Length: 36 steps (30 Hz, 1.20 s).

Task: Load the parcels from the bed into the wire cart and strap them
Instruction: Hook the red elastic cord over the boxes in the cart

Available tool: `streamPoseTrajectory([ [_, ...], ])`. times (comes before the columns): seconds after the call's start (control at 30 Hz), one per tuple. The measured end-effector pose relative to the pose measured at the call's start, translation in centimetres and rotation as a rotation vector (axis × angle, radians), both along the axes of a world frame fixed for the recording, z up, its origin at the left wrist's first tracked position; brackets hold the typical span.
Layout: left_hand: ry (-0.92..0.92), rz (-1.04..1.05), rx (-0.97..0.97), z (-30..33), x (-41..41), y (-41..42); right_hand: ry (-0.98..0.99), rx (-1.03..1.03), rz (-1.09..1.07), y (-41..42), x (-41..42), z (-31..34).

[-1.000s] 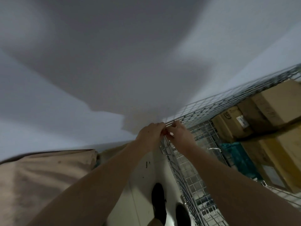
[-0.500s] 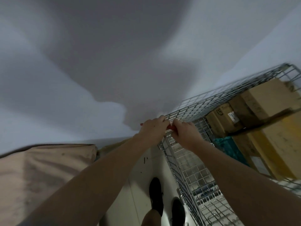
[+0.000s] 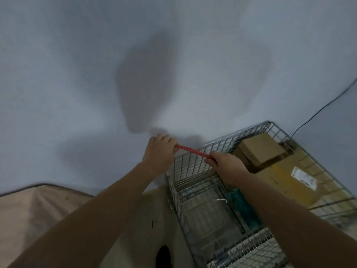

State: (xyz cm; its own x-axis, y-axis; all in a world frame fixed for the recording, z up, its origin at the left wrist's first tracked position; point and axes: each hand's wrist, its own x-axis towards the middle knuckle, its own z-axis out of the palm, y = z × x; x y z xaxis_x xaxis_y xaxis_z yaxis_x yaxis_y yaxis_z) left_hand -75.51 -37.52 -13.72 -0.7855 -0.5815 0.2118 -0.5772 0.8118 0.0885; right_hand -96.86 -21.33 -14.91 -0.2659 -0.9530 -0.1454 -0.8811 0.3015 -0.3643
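Parcels [image 3: 262, 149] are sitting inside the wire cart [image 3: 195, 163], so strapping looks underway. Left hand [image 3: 159, 151] and right hand [image 3: 226, 167] are each gripping a red strap [image 3: 194, 151], stretching it taut above the cart's rim. Judged risk: the strap slipping free and snapping back. A tan bed [image 3: 34, 207] is lying left of the cart, a grey wall [image 3: 173, 55] rising behind it.
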Motion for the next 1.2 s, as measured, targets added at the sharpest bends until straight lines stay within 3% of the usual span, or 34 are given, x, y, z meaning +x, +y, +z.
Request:
streamPoseTrajectory([
  [0.13, 0.184, 0.023, 0.336, 5.6, -1.3, 7.1, 0.077, -0.084, -0.003, 8.4, -1.5, 5.3],
  [0.2, 0.244, 0.001, 0.384, 7.3, -2.1, 11.1, 0.127, -0.079, -0.024, 13.4, -2.6, 7.8],
  [0.37, 0.134, -0.123, 0.229, 9.2, -4.2, 18.2, 0.253, -0.027, -0.079, 25.0, -7.3, 13.3],
  [0.53, -0.067, -0.232, -0.006, 10.3, -6.5, 21.0, 0.362, 0.038, -0.278, 35.7, -13.3, 15.9],
  [0.73, -0.093, -0.278, -0.097, 10.8, -11.1, 22.5, 0.436, 0.092, -0.501, 45.5, -17.7, 16.5],
  [0.87, -0.132, -0.218, -0.021, 10.8, -14.4, 23.5, 0.38, 0.083, -0.612, 51.5, -19.5, 16.1],
  [1.03, -0.071, -0.207, 0.034, 10.6, -19.5, 26.1, 0.127, 0.06, -0.744, 58.0, -23.8, 14.2],
  [1.2, -0.1, -0.153, 0.16, 11.0, -27.0, 30.5, 0.011, 0.092, -0.792, 61.5, -30.2, 13.6],
])
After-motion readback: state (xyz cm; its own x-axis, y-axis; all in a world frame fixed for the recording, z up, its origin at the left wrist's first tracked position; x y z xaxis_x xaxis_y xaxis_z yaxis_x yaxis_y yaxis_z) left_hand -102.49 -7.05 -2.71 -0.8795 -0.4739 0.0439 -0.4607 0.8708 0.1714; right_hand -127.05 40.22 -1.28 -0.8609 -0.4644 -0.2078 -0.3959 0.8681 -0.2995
